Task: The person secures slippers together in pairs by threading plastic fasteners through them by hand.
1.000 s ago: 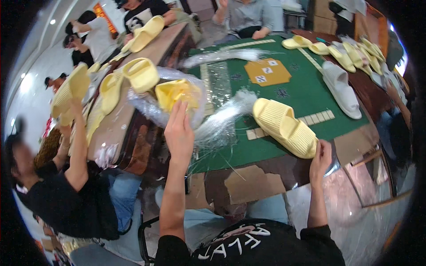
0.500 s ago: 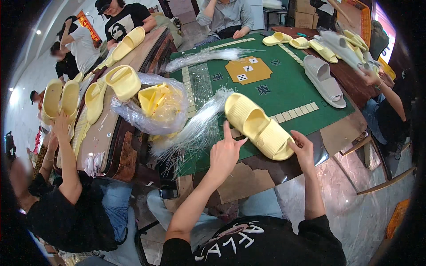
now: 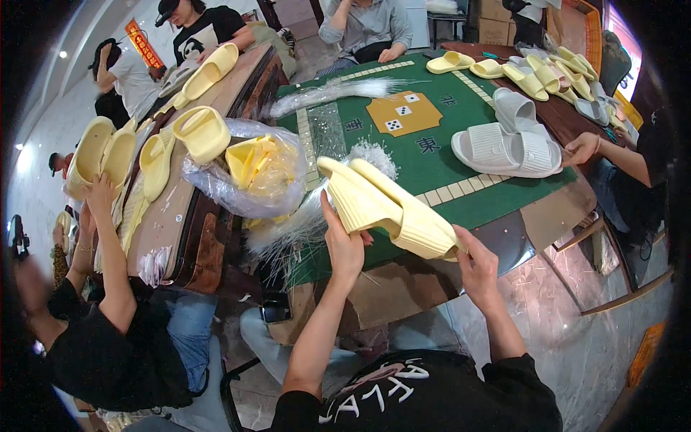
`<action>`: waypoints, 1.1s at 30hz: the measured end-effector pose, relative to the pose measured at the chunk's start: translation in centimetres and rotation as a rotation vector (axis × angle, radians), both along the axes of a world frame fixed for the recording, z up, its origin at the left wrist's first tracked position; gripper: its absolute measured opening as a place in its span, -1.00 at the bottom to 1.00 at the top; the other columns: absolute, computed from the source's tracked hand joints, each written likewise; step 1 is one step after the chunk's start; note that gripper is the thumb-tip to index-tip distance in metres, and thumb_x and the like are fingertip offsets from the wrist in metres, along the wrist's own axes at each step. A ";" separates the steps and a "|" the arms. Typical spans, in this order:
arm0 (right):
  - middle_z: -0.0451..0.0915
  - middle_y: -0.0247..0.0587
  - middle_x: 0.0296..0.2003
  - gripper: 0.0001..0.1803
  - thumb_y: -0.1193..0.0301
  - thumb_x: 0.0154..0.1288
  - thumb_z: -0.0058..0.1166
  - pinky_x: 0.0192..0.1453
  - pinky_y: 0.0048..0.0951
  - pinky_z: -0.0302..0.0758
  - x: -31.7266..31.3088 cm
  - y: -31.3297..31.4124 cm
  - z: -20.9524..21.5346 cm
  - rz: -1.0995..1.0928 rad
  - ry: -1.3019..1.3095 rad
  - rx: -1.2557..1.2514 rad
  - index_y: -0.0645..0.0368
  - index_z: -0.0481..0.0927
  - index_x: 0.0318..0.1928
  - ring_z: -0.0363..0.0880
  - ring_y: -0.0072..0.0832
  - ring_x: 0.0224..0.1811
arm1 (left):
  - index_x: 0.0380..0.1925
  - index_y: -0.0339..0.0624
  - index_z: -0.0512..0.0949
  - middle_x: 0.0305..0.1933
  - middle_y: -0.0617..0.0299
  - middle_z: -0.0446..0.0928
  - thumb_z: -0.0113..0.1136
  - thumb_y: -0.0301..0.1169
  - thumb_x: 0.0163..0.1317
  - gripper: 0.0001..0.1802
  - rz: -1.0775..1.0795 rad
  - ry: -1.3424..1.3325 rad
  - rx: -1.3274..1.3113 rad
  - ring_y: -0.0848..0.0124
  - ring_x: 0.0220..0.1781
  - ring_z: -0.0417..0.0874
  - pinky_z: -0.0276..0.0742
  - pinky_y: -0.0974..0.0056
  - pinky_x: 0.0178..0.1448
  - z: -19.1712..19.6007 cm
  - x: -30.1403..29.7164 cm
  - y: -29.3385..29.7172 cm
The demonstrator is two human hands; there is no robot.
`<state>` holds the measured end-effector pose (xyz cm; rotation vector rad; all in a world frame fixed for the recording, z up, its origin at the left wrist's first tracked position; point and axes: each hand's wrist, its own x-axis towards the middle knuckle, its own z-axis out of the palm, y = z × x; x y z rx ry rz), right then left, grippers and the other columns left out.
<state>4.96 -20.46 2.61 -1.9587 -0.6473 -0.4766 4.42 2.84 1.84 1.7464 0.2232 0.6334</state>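
A pair of pale yellow slide sandals (image 3: 392, 209), laid together head to tail with ribbed straps, is held tilted above the near edge of the green table. My left hand (image 3: 345, 241) grips the left end from below, its index finger along the ribbed strap. At the right end, my right hand (image 3: 476, 266) pinches the sandals between thumb and fingers. Just behind my left hand lies a bundle of clear plastic strands (image 3: 295, 227), partly hidden by the sandals.
White slides (image 3: 500, 151) lie on the table's right side, with a co-worker's hand (image 3: 581, 147) at their edge. A plastic bag of yellow pieces (image 3: 263, 169) sits at the left. More yellow slides (image 3: 529, 83) lie far right. Another person holds yellow slides (image 3: 90, 155) at the left table.
The yellow pair has been tipped up and shifted left, and my left hand has closed round its left end. At the right, a second white slide now lies with the first, which has turned.
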 end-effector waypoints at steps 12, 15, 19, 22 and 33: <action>0.54 0.11 -0.25 -0.56 0.76 0.04 -0.06 -0.24 -0.31 0.52 -1.3 1.0 2.6 0.043 -0.214 -0.047 0.35 0.41 0.02 0.58 -0.08 -0.26 | 0.33 -0.22 -0.10 -0.27 0.06 0.55 -0.17 -0.77 0.04 -0.21 0.126 -0.089 0.200 0.41 -0.56 0.56 0.48 0.35 -0.56 5.2 -2.3 0.7; 0.55 0.08 -0.30 -0.58 0.78 0.00 -0.11 -0.24 -0.35 0.53 -1.1 0.4 2.2 -0.041 -0.284 -0.009 0.35 0.48 -0.06 0.59 -0.13 -0.28 | 0.33 -0.16 -0.05 -0.33 0.08 0.57 -0.17 -0.83 -0.05 -0.15 0.278 -0.243 0.104 0.41 -0.56 0.56 0.52 0.34 -0.58 5.4 -2.4 1.7; 0.58 -0.02 -0.27 -0.56 0.80 -0.01 -0.17 -0.10 -0.43 0.49 -0.6 -3.3 1.3 -0.078 0.134 0.078 0.28 0.51 -0.09 0.60 -0.27 -0.19 | 0.31 -0.14 0.04 -0.03 -0.05 0.50 -0.01 -0.74 0.00 -0.20 0.595 -0.152 0.414 0.28 -0.21 0.62 0.59 0.27 -0.29 8.4 -4.4 5.9; 0.59 -0.10 -0.21 -0.64 0.74 0.08 -0.14 -0.02 -0.49 0.42 0.2 -2.8 0.1 0.160 0.330 0.000 0.31 0.51 -0.08 0.55 -0.41 -0.12 | 0.18 -0.15 0.30 0.01 -0.03 0.48 0.04 -0.58 0.07 -0.41 0.519 -0.388 0.882 0.13 -0.03 0.56 0.49 0.22 0.01 9.2 -3.1 4.5; 0.58 -0.01 -0.36 -0.78 0.56 0.10 0.03 -0.21 -0.40 0.48 0.7 3.8 -3.8 0.236 0.240 -0.136 0.31 0.55 -0.19 0.58 -0.21 -0.32 | -0.01 -0.14 0.48 0.02 -0.06 0.43 -0.10 -0.73 -0.05 -0.47 -0.181 0.054 0.812 0.02 0.03 0.47 0.38 0.15 0.13 1.4 -0.1 3.4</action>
